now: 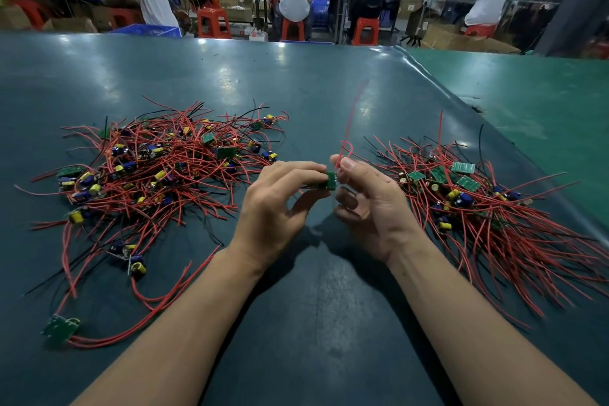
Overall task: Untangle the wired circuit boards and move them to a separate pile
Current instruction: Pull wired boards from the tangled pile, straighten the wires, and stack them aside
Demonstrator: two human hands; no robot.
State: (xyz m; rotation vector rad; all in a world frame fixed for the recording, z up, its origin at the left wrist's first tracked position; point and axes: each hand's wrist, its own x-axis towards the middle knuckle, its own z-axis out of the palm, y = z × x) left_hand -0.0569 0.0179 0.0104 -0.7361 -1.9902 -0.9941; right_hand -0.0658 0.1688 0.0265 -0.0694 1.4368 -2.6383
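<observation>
The person holds one small green circuit board above the dark green table, between the two piles. The left hand pinches the board, fingers curled over its top and thumb underneath. The right hand pinches the board's red wire just beside the board, thumb and forefinger closed on it, while the other fingers curl loosely. The wire rises from the pinch, makes a small loop or knot just above the fingertips, then runs on upward, blurred.

To the left lies the tangled pile of boards and red and black wires; to the right, the sorted pile, its wires fanned out more evenly.

The step in hand appears to be freeing this board's wire: the board is already clear of the tangle, but the loop is not yet undone. The next move probably calls for working the loop open, then laying the board on the right-hand pile.
</observation>
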